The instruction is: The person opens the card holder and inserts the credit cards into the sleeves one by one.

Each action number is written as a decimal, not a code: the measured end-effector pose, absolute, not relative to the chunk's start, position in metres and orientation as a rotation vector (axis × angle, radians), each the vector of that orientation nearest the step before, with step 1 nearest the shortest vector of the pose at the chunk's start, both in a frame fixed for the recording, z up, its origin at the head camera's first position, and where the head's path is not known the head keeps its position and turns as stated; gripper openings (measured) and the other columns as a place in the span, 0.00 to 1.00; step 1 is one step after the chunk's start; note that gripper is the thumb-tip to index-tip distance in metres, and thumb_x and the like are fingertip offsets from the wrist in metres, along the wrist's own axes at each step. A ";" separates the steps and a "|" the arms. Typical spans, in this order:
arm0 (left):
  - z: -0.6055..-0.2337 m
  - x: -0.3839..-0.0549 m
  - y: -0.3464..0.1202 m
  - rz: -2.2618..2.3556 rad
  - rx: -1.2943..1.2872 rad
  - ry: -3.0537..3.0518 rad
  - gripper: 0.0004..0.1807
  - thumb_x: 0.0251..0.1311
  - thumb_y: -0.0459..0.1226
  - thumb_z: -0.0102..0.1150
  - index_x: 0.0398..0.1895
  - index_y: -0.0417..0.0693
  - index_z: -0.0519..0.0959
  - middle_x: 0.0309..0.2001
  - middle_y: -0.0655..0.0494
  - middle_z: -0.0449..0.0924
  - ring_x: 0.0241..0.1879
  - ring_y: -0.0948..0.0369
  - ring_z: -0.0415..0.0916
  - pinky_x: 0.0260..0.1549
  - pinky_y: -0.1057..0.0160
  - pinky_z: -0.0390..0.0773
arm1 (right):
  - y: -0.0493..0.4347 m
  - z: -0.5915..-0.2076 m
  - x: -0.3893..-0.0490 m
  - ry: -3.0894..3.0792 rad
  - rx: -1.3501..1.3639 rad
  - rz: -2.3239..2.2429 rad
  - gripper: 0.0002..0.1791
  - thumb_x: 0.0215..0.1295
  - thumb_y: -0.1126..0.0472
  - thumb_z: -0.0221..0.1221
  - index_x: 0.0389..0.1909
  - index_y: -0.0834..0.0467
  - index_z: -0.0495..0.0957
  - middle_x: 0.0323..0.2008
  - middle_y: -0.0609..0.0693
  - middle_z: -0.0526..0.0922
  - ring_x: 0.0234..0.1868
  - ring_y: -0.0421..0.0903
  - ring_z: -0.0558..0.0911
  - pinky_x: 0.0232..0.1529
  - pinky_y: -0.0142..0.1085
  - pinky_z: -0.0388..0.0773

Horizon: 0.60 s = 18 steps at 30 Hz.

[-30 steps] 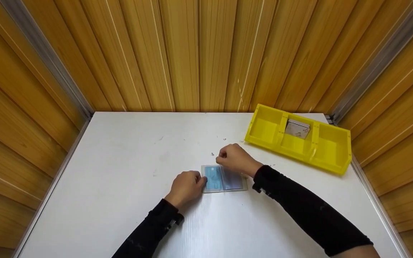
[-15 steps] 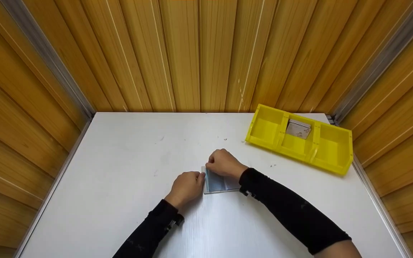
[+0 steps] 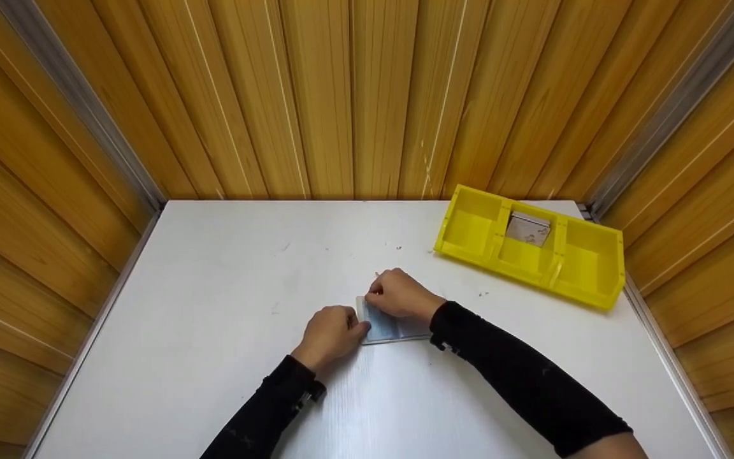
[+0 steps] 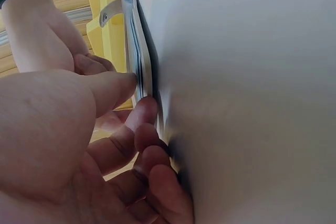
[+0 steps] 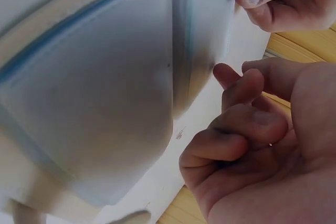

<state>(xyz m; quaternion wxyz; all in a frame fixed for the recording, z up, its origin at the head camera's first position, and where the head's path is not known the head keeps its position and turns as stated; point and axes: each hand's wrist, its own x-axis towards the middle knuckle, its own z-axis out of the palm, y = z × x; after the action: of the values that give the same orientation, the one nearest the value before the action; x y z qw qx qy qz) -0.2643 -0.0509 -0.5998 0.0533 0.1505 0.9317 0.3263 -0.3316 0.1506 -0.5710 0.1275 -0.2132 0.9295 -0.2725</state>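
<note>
A card holder with clear plastic sleeves lies spread on the white table; a bluish-grey leaf covers its left half in the head view. My left hand grips its left edge, thumb on top and fingers underneath, as the left wrist view shows on the stacked leaves. Over the far left corner, my right hand has its fingers curled, with fingertips at the leaf's edge. In the right wrist view a sleeve fills the left side beside that right hand. The right forearm hides part of the holder's right half.
A yellow three-compartment bin stands at the back right of the table. Its middle compartment holds a small pale box. Wood-patterned walls enclose the table at the back and sides.
My right hand has moved left across the card holder, and a leaf now covers the bright blue left pocket. The left thumb has shifted onto the leaf's edge.
</note>
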 end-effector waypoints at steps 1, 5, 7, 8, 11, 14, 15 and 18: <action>-0.600 -0.264 -0.051 0.990 0.453 2.832 0.20 0.72 0.46 0.69 0.21 0.52 0.79 0.20 0.63 0.72 0.23 0.64 0.69 0.27 0.64 0.68 | 0.153 -0.569 -0.330 2.703 -0.622 -0.794 0.13 0.74 0.57 0.64 0.33 0.57 0.94 0.28 0.43 0.86 0.35 0.42 0.77 0.39 0.35 0.73; -0.600 -0.264 -0.050 0.980 0.428 2.829 0.19 0.72 0.46 0.69 0.22 0.52 0.80 0.21 0.63 0.74 0.24 0.63 0.69 0.27 0.63 0.69 | 0.166 -0.556 -0.325 2.698 -0.640 -0.758 0.11 0.76 0.56 0.64 0.42 0.56 0.94 0.35 0.48 0.90 0.39 0.43 0.78 0.44 0.38 0.77; -0.600 -0.264 -0.050 0.977 0.423 2.828 0.19 0.72 0.46 0.69 0.22 0.52 0.80 0.21 0.62 0.74 0.24 0.63 0.70 0.28 0.63 0.69 | 0.176 -0.546 -0.324 2.693 -0.646 -0.743 0.11 0.77 0.57 0.64 0.43 0.57 0.93 0.36 0.50 0.90 0.37 0.43 0.78 0.42 0.39 0.77; -0.600 -0.264 -0.050 0.974 0.421 2.827 0.19 0.72 0.46 0.69 0.22 0.52 0.80 0.22 0.62 0.74 0.24 0.63 0.70 0.28 0.63 0.69 | 0.181 -0.541 -0.324 2.690 -0.645 -0.735 0.11 0.77 0.57 0.64 0.44 0.58 0.93 0.36 0.50 0.89 0.36 0.43 0.79 0.41 0.39 0.78; -0.598 -0.265 -0.050 0.972 0.415 2.827 0.19 0.73 0.46 0.69 0.23 0.52 0.80 0.22 0.62 0.75 0.25 0.63 0.70 0.28 0.63 0.70 | 0.200 -0.526 -0.327 2.698 -0.607 -0.726 0.12 0.78 0.56 0.64 0.47 0.59 0.92 0.36 0.50 0.89 0.35 0.44 0.79 0.39 0.37 0.78; -0.597 -0.265 -0.050 0.976 0.418 2.826 0.19 0.73 0.46 0.68 0.22 0.52 0.81 0.22 0.62 0.75 0.25 0.63 0.70 0.29 0.63 0.70 | 0.220 -0.513 -0.330 2.718 -0.533 -0.733 0.13 0.79 0.55 0.64 0.49 0.58 0.92 0.38 0.50 0.89 0.37 0.46 0.80 0.41 0.37 0.81; -0.596 -0.265 -0.050 0.979 0.421 2.826 0.19 0.73 0.46 0.68 0.22 0.52 0.81 0.21 0.63 0.75 0.25 0.63 0.70 0.29 0.63 0.70 | 0.227 -0.509 -0.331 2.727 -0.506 -0.738 0.12 0.80 0.55 0.64 0.50 0.57 0.92 0.39 0.51 0.89 0.37 0.47 0.81 0.42 0.37 0.81; -0.596 -0.264 -0.050 0.977 0.428 2.823 0.20 0.73 0.46 0.68 0.21 0.53 0.80 0.21 0.63 0.74 0.25 0.64 0.69 0.29 0.63 0.70 | 0.247 -0.501 -0.334 2.757 -0.426 -0.755 0.13 0.80 0.55 0.63 0.52 0.57 0.92 0.41 0.52 0.90 0.39 0.49 0.82 0.42 0.37 0.82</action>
<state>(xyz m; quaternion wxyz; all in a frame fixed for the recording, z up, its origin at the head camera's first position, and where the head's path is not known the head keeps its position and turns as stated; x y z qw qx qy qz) -0.2639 -0.0499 -0.5959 0.0620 0.1417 0.9336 0.3232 -0.3344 0.2473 -0.5009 0.1255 -0.1462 0.9464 -0.2593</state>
